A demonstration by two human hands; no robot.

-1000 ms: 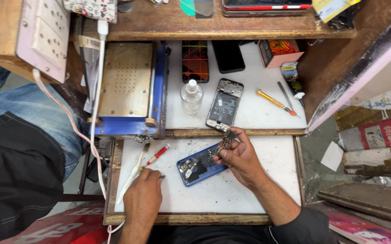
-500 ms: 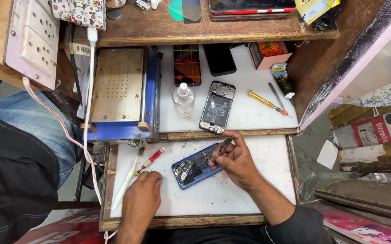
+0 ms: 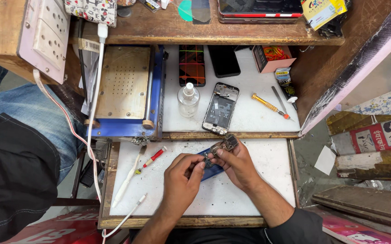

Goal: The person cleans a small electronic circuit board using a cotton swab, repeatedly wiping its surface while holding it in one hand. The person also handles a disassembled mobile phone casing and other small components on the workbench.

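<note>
Single head-worn view, steeply downward, fairly near, facing white bench (image 3: 249,190), shelf beyond

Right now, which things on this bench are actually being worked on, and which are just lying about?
In hand:
left hand
right hand
small circuit board, pinched in the right hand
blue phone body, under both hands

Lying about:
opened phone
clear bottle
yellow screwdriver
red-handled tool
blue hot plate

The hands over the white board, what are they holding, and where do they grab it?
The right hand pinches a small dark circuit board by its lower edge. The left hand touches its left end; whether it grips cannot be told.
</note>
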